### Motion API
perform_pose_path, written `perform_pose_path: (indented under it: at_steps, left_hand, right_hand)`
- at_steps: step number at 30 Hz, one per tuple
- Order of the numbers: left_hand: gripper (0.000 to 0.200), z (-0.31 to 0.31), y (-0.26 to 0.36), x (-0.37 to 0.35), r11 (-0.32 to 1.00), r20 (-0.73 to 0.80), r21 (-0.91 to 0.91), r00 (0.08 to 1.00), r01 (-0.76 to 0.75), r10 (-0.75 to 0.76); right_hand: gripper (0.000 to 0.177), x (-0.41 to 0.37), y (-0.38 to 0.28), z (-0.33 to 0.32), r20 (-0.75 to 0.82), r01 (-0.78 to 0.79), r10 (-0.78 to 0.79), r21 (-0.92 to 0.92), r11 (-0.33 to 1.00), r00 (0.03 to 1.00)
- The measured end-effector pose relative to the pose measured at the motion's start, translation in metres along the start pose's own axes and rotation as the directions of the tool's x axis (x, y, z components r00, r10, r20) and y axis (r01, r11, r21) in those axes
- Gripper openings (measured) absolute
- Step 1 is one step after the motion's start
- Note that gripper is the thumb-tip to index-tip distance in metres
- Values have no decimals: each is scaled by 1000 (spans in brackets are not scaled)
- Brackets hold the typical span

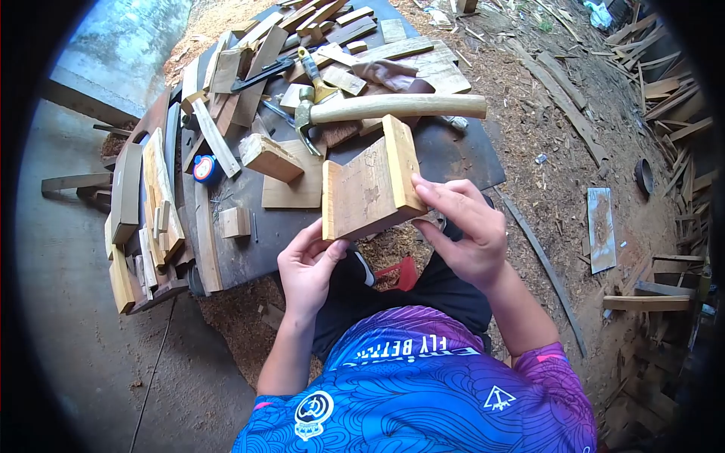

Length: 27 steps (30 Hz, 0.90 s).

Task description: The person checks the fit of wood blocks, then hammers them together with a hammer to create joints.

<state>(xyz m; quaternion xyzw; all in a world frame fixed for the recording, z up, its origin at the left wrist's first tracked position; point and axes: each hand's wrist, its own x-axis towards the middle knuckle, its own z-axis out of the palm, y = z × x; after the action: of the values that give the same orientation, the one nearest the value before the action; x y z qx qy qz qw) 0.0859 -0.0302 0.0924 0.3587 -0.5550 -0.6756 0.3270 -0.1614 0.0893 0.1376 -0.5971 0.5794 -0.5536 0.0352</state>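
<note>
A wooden piece point(366, 187) made of a wide board with a narrower strip along each of two opposite sides is held up above my lap, tilted. My left hand point(308, 264) grips its lower left corner between thumb and fingers. On the right side, my right hand point(467, 230) pinches the end of the right strip, thumb below and fingers above. Just beyond the piece, a claw hammer point(400, 107) with a pale wooden handle lies across the dark table. An upright wood block point(272, 157) stands on a square board point(296, 192) to the left.
The dark table point(461, 155) carries piled offcuts, a brush point(310, 66), a cloth point(385, 73), a blue and red round item point(204, 168) and a small block point(235, 223). Long boards lie along its left edge. Sawdust and scraps cover the ground, with a wood heap at far right.
</note>
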Motion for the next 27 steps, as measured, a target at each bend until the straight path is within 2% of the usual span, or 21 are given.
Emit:
perform_pose_path:
  at_steps: [3, 6, 10, 13, 17, 20, 21, 22, 24, 26, 27]
  left_hand:
    - [49, -2, -6, 0, 1000, 57, -19, 998, 6, -4]
    - [50, 0, -10, -4, 999, 33, -33, 999, 29, -28]
    - [52, 0, -10, -7, 1000, -1, 4, 1000, 13, -13]
    - [55, -8, -16, -5, 997, 2, 80, 1000, -3, 3]
    - [57, -10, -17, -4, 966, 38, 229, 993, -119, 113]
    - [60, -8, -17, -4, 920, 58, 353, 985, -173, 163]
    - [61, -9, -20, -4, 879, 79, 428, 978, -210, 195]
    - [62, -10, -20, -4, 830, 105, 499, 968, -248, 226]
    - [58, -2, -15, -4, 781, 110, 547, 951, -301, 290]
    - [56, 6, -10, -4, 779, 106, 542, 945, -316, 310]
    - [55, 9, -9, -4, 802, 100, 514, 950, -305, 297]
  right_hand:
    - [43, 9, -9, 3, 7, 127, -127, -68, 990, 992]
    - [46, 8, -10, 13, 43, 203, -200, -79, 976, 979]
    - [50, 11, -5, 21, 96, 249, -253, 46, 967, 963]
    - [46, 11, -12, 20, 117, 168, -179, 100, 981, 977]
    - [41, 3, -9, 15, 128, 115, -130, 115, 987, 983]
    - [41, -2, -14, 17, 101, -62, 34, 284, 957, 994]
    - [42, -3, -17, 13, 139, -168, 136, 252, 953, 981]
    - [53, -7, -20, 13, 77, -229, 217, 219, 949, 973]
    - [67, -13, -20, 14, 27, -469, 496, 375, 800, 868]
    - [76, -13, -10, 12, 84, -638, 733, 565, 523, 675]
    - [76, -16, -2, 7, 122, -679, 759, 554, 482, 639]
